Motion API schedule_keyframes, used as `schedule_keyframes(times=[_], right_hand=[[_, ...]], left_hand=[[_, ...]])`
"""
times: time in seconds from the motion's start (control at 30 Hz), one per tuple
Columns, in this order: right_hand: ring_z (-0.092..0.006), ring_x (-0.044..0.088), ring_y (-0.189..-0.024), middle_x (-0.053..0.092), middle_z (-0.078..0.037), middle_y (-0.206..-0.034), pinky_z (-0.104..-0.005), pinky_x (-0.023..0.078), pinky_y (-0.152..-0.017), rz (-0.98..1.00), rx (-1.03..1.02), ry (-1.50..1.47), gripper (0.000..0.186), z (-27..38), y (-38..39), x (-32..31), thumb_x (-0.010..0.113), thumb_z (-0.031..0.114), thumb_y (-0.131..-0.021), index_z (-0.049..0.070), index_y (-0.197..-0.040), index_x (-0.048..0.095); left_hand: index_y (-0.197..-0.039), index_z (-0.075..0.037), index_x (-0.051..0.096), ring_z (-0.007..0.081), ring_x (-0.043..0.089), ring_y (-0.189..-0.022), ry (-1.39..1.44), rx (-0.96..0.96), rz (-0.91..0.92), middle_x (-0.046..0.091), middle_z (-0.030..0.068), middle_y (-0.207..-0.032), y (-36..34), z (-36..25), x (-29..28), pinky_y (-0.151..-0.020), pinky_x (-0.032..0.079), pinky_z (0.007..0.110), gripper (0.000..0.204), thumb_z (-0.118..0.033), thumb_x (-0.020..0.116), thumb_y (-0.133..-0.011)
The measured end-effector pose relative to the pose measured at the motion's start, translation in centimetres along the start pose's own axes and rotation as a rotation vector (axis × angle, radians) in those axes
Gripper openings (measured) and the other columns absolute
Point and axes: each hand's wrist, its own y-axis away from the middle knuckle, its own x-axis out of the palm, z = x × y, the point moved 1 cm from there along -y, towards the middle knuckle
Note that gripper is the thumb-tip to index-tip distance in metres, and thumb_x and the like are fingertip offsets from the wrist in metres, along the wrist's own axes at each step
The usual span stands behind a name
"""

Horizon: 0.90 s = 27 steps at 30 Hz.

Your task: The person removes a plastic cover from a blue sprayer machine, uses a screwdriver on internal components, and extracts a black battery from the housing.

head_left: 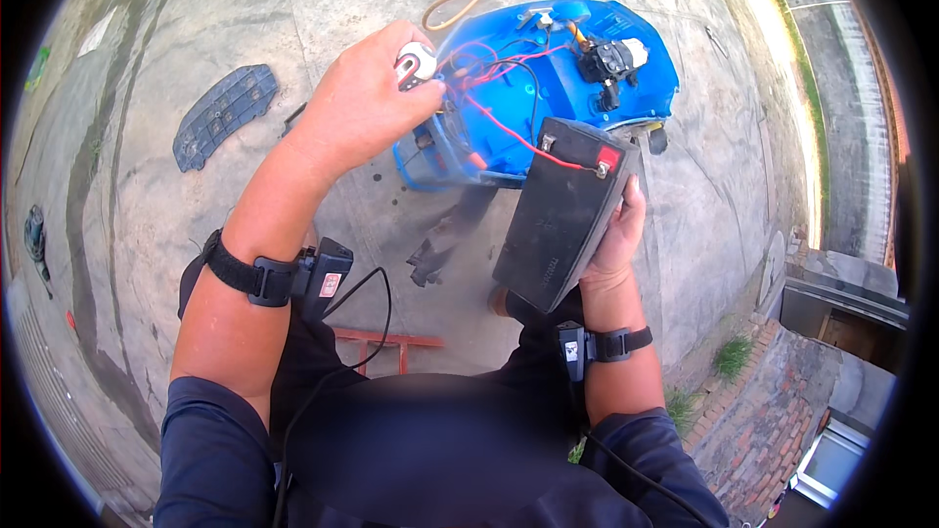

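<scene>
Fingers (pixel 631 198) of the right hand (pixel 614 235) clamp a black battery (pixel 562 210) near the blue sprayer base (pixel 548 78) lying on the concrete floor (pixel 245 0), while the left hand (pixel 362 103), farther left, pinches a small white part (pixel 418 62) among red wires (pixel 509 132).

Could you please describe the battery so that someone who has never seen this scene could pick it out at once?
Find the big blue plastic sprayer housing on the concrete ground. Just below it, the right hand holds a black rectangular battery. A red patch at its top corner and a red wire to its terminal set it apart.
</scene>
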Motion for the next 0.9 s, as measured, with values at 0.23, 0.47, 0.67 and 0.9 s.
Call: schedule_keyframes(times=[0.23,0.47,0.67,0.9], right_hand=[[-0.0330,0.070,-0.112,0.067,-0.019,-0.132,-0.0453,0.059,-0.094,-0.020,0.006,0.006,0.080,-0.23,-0.31,-0.93,0.038,0.068,-0.101,0.003,-0.144,0.056],[-0.0333,0.070,-0.113,0.067,-0.019,-0.132,-0.0454,0.059,-0.094,-0.018,0.002,0.012,0.081,-0.21,-0.29,-0.75,0.038,0.068,-0.101,0.003,-0.144,0.056],[-0.0333,0.070,-0.113,0.068,-0.019,-0.131,-0.0454,0.059,-0.094,-0.013,0.013,-0.013,0.080,-0.19,-0.20,-0.55,0.037,0.067,-0.101,0.002,-0.144,0.057],[-0.0335,0.070,-0.112,0.068,-0.019,-0.131,-0.0455,0.059,-0.094,-0.011,0.009,-0.005,0.080,-0.25,-0.30,-0.49,0.037,0.067,-0.101,0.002,-0.143,0.057]], left_hand=[[-0.107,-0.004,0.064,0.0113,0.060,-0.078,-0.018,0.007,-0.002,0.065,0.0035,-0.085,-0.07,0.39,0.12,-0.069,0.050,0.028,0.026,-0.016,0.075,-0.087],[-0.107,-0.005,0.064,0.0111,0.059,-0.078,0.004,-0.006,0.004,0.065,0.0034,-0.085,-0.03,0.17,0.05,-0.069,0.050,0.029,0.026,-0.016,0.075,-0.086],[-0.107,-0.005,0.064,0.0114,0.059,-0.078,-0.001,-0.003,0.008,0.065,0.0035,-0.085,-0.02,0.26,0.07,-0.069,0.050,0.029,0.026,-0.016,0.076,-0.086],[-0.107,-0.005,0.064,0.0115,0.060,-0.078,0.001,-0.002,0.008,0.065,0.0038,-0.085,-0.13,0.47,0.00,-0.069,0.050,0.029,0.026,-0.016,0.075,-0.086]])
